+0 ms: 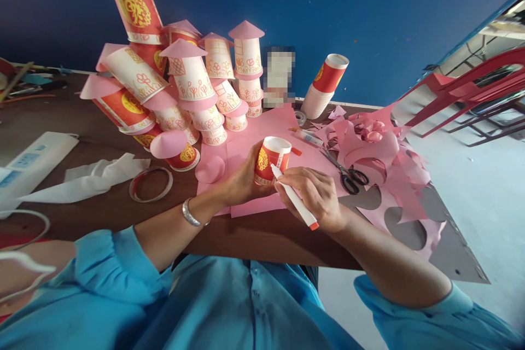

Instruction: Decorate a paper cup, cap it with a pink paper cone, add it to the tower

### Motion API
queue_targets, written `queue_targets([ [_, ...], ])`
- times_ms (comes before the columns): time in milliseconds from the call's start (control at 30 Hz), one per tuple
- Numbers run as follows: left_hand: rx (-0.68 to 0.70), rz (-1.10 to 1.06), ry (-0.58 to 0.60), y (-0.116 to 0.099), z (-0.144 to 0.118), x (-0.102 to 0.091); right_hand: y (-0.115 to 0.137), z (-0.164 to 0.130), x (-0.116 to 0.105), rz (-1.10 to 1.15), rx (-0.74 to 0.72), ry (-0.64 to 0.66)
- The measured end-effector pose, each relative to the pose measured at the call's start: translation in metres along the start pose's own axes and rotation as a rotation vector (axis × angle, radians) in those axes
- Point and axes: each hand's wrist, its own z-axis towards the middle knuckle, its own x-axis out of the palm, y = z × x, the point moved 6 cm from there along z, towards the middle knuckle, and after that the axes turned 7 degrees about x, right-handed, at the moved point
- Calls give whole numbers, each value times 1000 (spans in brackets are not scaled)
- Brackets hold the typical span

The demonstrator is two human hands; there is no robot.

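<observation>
A red and white paper cup (270, 154) with a gold emblem is tilted above the pink paper (246, 197), its open end up. My left hand (246, 179) wraps round the cup's left side and base. Between the fingers of my right hand (314, 197) is a white marker (297, 203) with a red end. The marker's tip is at the front of the cup; whether it touches cannot be made out. An orange-red marker cap (296, 151) lies on the paper just right of the cup.
Decorated cups with pink cone roofs (197, 79) stand stacked at the back left. Black-handled scissors (348, 175), a glue stick (309, 138) and pink scraps (381, 147) lie right. A cup stack (324, 87) leans near the blue wall. Left are a tape roll (133, 190) and a power strip (36, 161).
</observation>
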Motion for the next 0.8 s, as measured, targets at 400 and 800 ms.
queue_targets([
  [400,-159,-170,-59,8,-2,-2,-3,6,-9,-74,17,-63],
  [800,-160,-188,-33,3,1,-5,-6,7,-11,-90,33,-59],
])
